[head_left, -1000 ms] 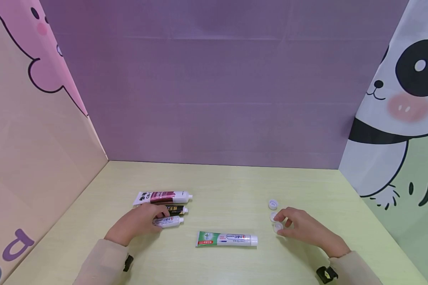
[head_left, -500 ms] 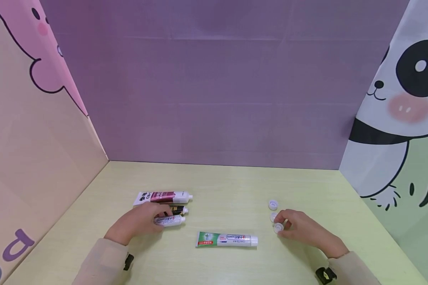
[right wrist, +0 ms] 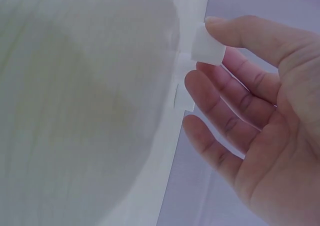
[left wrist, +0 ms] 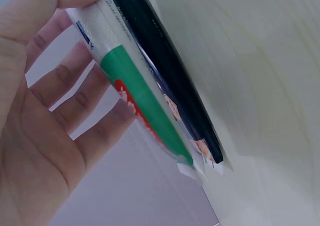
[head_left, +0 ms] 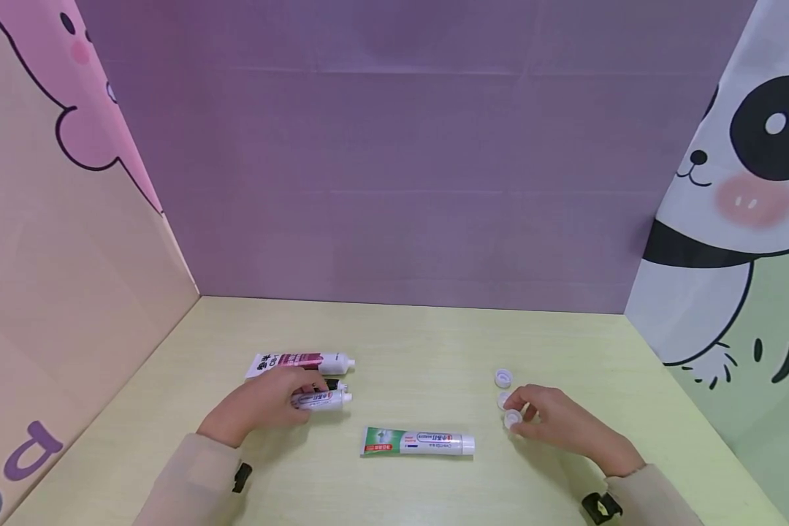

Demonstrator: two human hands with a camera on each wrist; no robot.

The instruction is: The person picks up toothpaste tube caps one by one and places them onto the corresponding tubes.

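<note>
Lettering (head_left: 42, 437) in purple sits low on the pinkish wall (head_left: 79, 292) at far left, beneath part of a pink cartoon figure (head_left: 98, 124). Next comes a beige sleeve with a black wrist device (head_left: 242, 477), then the left hand (head_left: 266, 398). Its grip is clamped on the small white tube (head_left: 322, 399), thumb against fingers, narrow neck pointing right; the left wrist view shows the tube's green end with red print. Whether it touches the surface (head_left: 401, 489) cannot be told. Just behind lies the black tube (head_left: 334, 384), partly covered by the fingers, and beyond that the maroon-and-white tube (head_left: 302, 363). Nearer the middle, the green-and-white tube (head_left: 417, 442) lies flat, its white end to the right. Farther right, three round white caps form a row. The right hand (head_left: 555, 420) pinches the front cap (head_left: 512, 418) between thumb and forefinger; the middle cap (head_left: 502, 400) is partly hidden behind its fingers, with the rear cap (head_left: 503, 378) beyond. At far right, a panda picture (head_left: 703, 212) covers the wall.
</note>
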